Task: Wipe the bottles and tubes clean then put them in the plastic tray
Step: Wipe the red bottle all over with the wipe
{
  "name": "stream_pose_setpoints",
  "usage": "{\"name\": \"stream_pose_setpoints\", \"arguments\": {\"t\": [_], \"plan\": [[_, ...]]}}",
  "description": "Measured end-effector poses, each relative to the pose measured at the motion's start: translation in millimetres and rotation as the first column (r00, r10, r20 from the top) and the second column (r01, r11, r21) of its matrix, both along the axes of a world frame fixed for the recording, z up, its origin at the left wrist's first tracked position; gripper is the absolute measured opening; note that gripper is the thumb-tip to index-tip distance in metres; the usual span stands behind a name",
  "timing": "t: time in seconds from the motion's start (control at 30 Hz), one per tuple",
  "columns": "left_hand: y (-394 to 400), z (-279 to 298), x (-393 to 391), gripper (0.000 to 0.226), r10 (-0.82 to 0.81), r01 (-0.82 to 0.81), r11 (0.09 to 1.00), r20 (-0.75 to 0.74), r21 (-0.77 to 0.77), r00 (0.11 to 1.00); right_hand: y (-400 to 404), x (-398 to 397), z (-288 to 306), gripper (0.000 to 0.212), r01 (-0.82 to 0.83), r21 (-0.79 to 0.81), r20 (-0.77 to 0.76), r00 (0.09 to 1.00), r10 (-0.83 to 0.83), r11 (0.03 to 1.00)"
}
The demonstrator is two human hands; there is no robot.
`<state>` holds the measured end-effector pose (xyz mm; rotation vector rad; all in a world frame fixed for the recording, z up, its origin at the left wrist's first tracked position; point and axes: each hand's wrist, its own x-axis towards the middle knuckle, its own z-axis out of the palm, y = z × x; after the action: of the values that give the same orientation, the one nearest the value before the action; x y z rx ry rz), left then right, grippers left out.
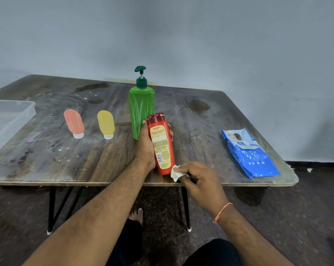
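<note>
Two tubes [89,123] (pump bottle [141,110] btwn) beside tray [28,110].

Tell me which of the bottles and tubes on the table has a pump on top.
The tall green bottle standing at the middle of the table, behind the red bottle. It alone has a dark green pump head.

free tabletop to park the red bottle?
Bare wooden table in front of the pink tube and yellow tube; also between the red bottle and blue wipes pack. Crowded: green pump bottle right behind the left hand.
</note>
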<state>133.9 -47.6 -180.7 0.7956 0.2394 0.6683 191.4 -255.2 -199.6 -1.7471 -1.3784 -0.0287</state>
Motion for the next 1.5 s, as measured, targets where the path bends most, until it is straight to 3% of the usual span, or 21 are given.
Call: {"name": "stream_pose_setpoints", "arguments": {"t": [0.37,0.63,0.97,1.07,1.2,1.4,1.5], "plan": [[0,-1,-1,0.081,0.028,-0.027,0.999,-0.029,0.019,0.999,14,0,8,0.035,0.059,-0.013,-0.02,0.998,-0.06,0.998],[-6,2,-2,0.083,-0.022,0.021,0.995,-0.006,-0.101,1.0,56,3,49,0.028,0.152,-0.048,0.156,0.977,-0.143,0.987],[-8,7,-1,0.078,0.088,-0.091,0.981,-0.023,-0.172,0.996,118,-5,92,0.024,0.213,0.054,0.432,0.876,-0.215,0.976],[-8,7,-4,0.075,0.106,-0.102,0.976,0.009,-0.194,0.994,121,-11,94,0.021,0.148,0.043,0.517,0.843,-0.149,0.988],[-8,5,-7,0.071,0.061,-0.061,0.982,-0.002,-0.181,0.998,101,-8,89,0.028,-0.022,-0.089,0.634,0.77,0.073,0.996],[-13,3,0,0.072,0.067,-0.074,0.994,-0.091,-0.077,0.994,105,6,104,0.022,0.181,0.024,0.526,0.834,-0.167,0.983],[-14,5,-2,0.063,0.08,-0.083,0.995,-0.061,-0.056,0.995,113,-1,108,0.021,0.128,0.033,0.535,0.836,-0.125,0.991]]}}
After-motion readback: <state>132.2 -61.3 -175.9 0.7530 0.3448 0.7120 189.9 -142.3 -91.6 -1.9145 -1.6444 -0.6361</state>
